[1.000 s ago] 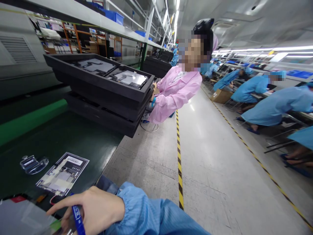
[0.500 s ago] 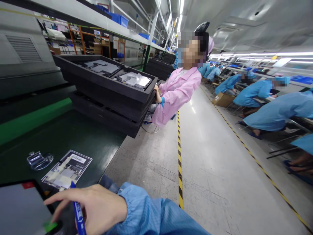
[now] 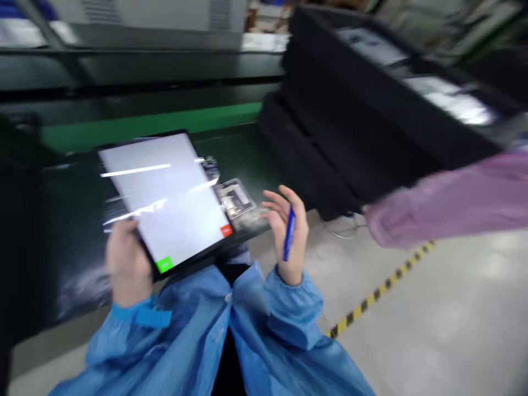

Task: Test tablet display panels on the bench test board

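My left hand (image 3: 128,267) grips the lower left edge of a tablet (image 3: 165,192), its thumb over the frame. The lit screen is pale white, with a green box at the lower left corner and a red one at the lower right. The tablet is tilted above the dark green bench. To its right, my right hand (image 3: 298,247) is raised with a blue pen (image 3: 289,231) held across the palm, fingers partly spread and apart from the tablet. A printed card (image 3: 236,198) lies between the tablet and my right hand. Beside it sits a small clear plastic piece (image 3: 211,166).
Stacked black foam trays (image 3: 330,132) with flat parts in the top one stand at the right of the bench. A co-worker's pink sleeve (image 3: 449,198) reaches in beside them. A yellow-black floor stripe (image 3: 379,294) runs along the aisle.
The view has swung left and down, bringing the whole tablet and my left hand into sight. My right hand, still with the pen, is now away from the tablet screen.
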A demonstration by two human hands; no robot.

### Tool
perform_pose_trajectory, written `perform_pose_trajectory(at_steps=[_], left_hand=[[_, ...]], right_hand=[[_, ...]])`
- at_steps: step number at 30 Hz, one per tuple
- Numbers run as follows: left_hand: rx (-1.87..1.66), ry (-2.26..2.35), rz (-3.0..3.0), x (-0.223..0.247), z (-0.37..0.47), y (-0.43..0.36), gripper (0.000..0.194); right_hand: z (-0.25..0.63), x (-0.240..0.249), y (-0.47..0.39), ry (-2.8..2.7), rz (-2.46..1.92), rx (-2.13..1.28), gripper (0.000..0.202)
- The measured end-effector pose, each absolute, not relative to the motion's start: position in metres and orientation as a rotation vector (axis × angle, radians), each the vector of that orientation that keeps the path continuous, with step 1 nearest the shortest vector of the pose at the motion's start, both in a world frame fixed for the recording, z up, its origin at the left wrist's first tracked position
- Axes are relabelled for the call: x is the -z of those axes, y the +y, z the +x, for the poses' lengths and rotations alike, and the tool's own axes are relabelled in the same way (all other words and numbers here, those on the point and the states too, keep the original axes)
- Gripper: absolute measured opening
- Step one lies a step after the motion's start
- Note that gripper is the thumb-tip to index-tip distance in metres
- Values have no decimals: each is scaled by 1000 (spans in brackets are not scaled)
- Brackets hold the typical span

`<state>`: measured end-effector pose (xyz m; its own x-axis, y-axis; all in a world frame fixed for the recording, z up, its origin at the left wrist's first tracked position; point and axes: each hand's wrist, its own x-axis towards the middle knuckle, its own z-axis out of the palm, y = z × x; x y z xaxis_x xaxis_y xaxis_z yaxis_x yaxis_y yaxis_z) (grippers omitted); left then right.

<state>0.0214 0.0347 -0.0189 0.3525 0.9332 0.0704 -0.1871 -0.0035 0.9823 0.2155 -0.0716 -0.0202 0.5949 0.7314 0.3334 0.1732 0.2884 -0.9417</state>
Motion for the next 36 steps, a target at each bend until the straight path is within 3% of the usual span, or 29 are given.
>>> perform_pose_trajectory(at_steps=[3,7,19,25,30,33,36], left_hand=[[-1245,951,855,29,-17,26,21],[-1186,877,354,36,-22,27,19],[-1219,842,421,61,-51,27,32],[-1175,835,388,69,-58,22,40],[-1102,825,316,75,-58,18,38],[-1026,817,283,76,-56,16,37],[-990,795,264,77,-55,14,37]], right_hand=[[205,42,-59,-948,-1269,-672,48],[182,53,-59,-1028,-1242,-862,55],[157,66,-49,-1235,-1253,-858,57],[147,68,-45,-1298,-1279,-807,47],[161,55,-3,-1403,-1395,-571,39],[173,39,38,-1521,-1569,-358,42],[177,21,69,-1671,-1829,-300,28]])
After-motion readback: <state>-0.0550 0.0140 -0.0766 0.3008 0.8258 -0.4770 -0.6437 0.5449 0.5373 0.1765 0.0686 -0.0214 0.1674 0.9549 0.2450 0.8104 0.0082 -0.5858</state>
